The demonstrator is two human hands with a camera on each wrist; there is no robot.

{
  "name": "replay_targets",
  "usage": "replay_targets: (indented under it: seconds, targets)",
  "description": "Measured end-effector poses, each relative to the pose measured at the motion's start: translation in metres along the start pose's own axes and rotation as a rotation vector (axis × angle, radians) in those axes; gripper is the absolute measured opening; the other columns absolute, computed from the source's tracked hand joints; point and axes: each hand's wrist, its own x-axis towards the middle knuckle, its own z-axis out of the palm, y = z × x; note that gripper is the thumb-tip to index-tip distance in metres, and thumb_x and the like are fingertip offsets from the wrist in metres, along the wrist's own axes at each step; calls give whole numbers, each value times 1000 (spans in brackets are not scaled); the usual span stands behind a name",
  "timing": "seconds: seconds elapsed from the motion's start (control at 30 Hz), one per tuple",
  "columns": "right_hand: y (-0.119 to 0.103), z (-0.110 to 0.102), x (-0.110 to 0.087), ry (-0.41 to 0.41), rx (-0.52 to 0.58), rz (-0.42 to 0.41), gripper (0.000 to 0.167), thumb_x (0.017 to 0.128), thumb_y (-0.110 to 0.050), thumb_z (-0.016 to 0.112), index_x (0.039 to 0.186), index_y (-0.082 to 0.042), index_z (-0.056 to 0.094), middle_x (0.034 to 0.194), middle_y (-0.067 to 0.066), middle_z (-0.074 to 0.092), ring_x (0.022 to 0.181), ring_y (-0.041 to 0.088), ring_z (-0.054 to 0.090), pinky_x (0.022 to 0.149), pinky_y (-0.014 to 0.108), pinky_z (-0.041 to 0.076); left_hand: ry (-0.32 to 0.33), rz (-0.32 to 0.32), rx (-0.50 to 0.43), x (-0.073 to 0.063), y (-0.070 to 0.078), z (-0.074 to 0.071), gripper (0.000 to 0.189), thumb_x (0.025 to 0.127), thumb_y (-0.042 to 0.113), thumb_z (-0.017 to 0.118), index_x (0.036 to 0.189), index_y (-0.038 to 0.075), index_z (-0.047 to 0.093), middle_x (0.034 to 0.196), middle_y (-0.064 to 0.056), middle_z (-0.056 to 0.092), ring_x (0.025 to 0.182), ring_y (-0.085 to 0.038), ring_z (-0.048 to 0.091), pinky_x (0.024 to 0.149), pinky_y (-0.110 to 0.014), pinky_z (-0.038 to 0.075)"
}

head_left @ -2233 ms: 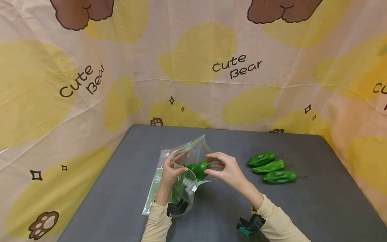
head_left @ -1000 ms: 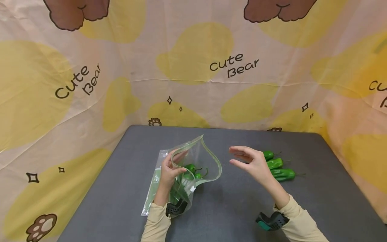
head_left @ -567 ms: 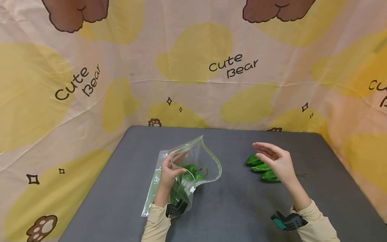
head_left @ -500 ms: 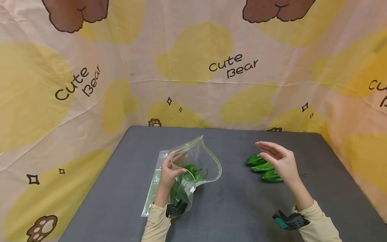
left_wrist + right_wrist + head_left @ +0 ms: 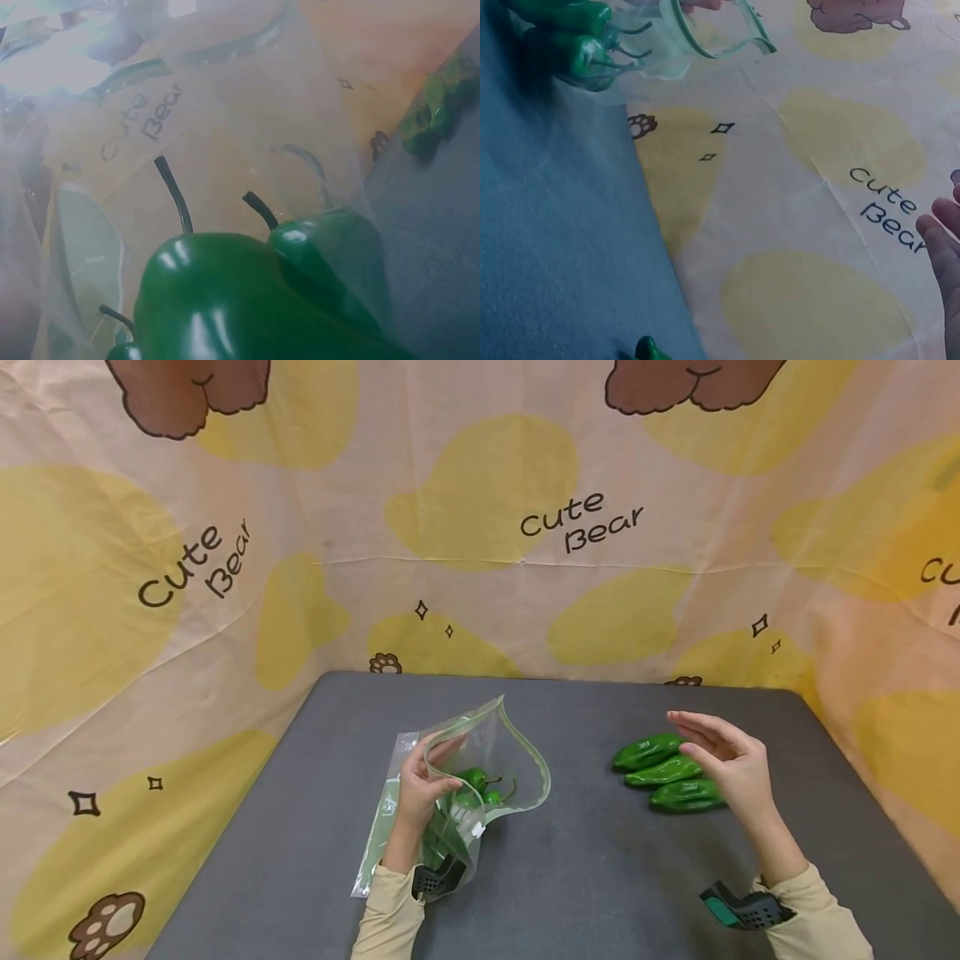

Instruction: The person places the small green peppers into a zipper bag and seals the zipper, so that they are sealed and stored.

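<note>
My left hand (image 5: 417, 789) grips the near left side of a clear zip bag (image 5: 525, 747), thumb at its green-edged mouth. The mouth gapes toward the right. Inside lie several green peppers (image 5: 471, 777); their stems and shiny tops fill the left wrist view, where a large pepper (image 5: 217, 300) is nearest. My right hand (image 5: 735, 764) is above the right ends of three loose green peppers (image 5: 663, 772), its fingers slightly bent and thumb apart, with nothing held. It hides the stems of these peppers. In the right wrist view only some fingers (image 5: 945, 240) show at the edge.
Beneath the left arm lies a flat plastic piece with a green panel (image 5: 382, 827). The grey tabletop (image 5: 570, 877) runs back to a hanging cloth (image 5: 465, 527) with bear prints. A dark wrist mount (image 5: 746, 907) sits on the right forearm.
The right hand has withdrawn from the bag's mouth, leaving a pepper inside, and has moved right to the loose peppers. The left hand and bag have stayed nearly still.
</note>
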Motion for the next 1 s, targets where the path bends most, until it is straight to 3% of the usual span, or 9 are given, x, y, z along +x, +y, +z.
replay_targets:
  seconds: [0.17, 0.33, 0.57, 0.8, 0.83, 0.97, 1.0]
  targets:
    - [-3, -9, -2, 20, -7, 5, 35, 74, 23, 56, 106, 29, 44, 109, 26, 57, 102, 26, 56, 84, 29, 43, -1, -2, -4, -1, 0, -1, 55, 69, 10, 75, 120, 6, 53, 114, -9, 58, 108, -21, 52, 83, -24, 45]
    - [-6, -20, -7, 55, -54, 43, 36, 73, 26, 55, 107, 27, 45, 110, 23, 58, 102, 22, 56, 85, 28, 43, 2, 2, -20, -2, 1, -1, 56, 69, 9, 74, 120, 5, 52, 115, -9, 58, 108, -21, 52, 91, -27, 39]
    - [-7, -33, -16, 108, -90, 63, 36, 72, 31, 50, 108, 26, 46, 109, 20, 59, 100, 20, 57, 83, 24, 43, 1, 1, -36, -1, 2, -1, 55, 69, 7, 74, 120, 5, 52, 114, -9, 58, 108, -21, 52, 86, -25, 43]
    - [-6, -42, -24, 128, -105, 86, 35, 73, 23, 57, 107, 26, 47, 108, 18, 60, 98, 19, 58, 81, 24, 44, -4, 1, -32, -1, 2, -1, 55, 69, 8, 74, 120, 5, 52, 115, -9, 58, 108, -22, 52, 93, -28, 38]
    - [4, -52, -29, 111, -72, 76, 36, 74, 21, 58, 108, 24, 48, 109, 18, 60, 99, 20, 58, 82, 25, 44, -5, 2, -32, -1, 2, -2, 55, 69, 8, 74, 120, 5, 52, 115, -9, 58, 108, -22, 52, 93, -28, 38]
    - [9, -63, -37, 124, -135, 144, 40, 76, 10, 65, 111, 21, 49, 111, 21, 57, 100, 21, 56, 82, 27, 44, -7, -4, -21, -1, 1, -2, 55, 69, 9, 74, 120, 4, 53, 114, -10, 58, 108, -22, 52, 91, -27, 40]
    - [21, -78, -42, 111, -118, 146, 41, 75, 11, 65, 112, 20, 49, 113, 23, 56, 102, 22, 56, 83, 26, 44, -9, -6, -16, -1, 1, -2, 55, 70, 9, 74, 120, 4, 53, 114, -10, 58, 108, -22, 52, 89, -26, 41]
